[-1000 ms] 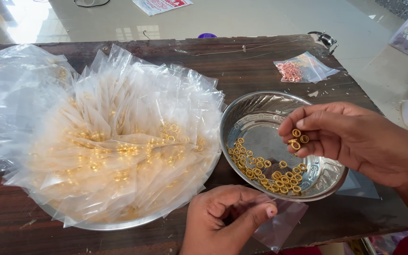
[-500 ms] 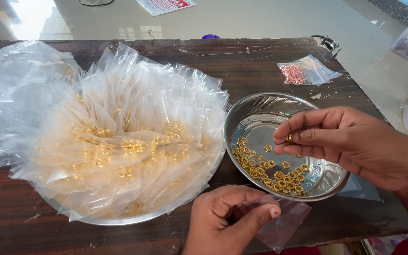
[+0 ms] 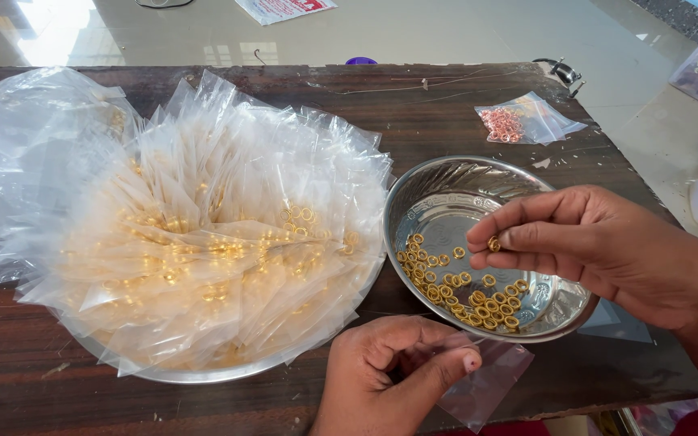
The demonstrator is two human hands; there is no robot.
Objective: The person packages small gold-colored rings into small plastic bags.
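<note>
Colours: gold rings, silver dishes, clear bags, dark wood.
Rings (image 3: 462, 295) gold; dish (image 3: 446, 194) silver, embossed pattern; bags (image 3: 220, 242) clear, gold showing through; small bag (image 3: 527, 121) clear with pink-copper pieces; surface (image 3: 414, 105) dark brown, wood-grained; floor (image 3: 446, 32) pale grey-green.

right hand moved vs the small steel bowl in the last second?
Barely. The right hand stays over the small steel bowl; its fingers closed on the gold rings.

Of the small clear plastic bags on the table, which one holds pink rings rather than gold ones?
The lone small bag lying flat at the table's far right edge, beyond the steel bowl. Its rings are pink; the bags heaped on the big tray hold gold ones.
</note>
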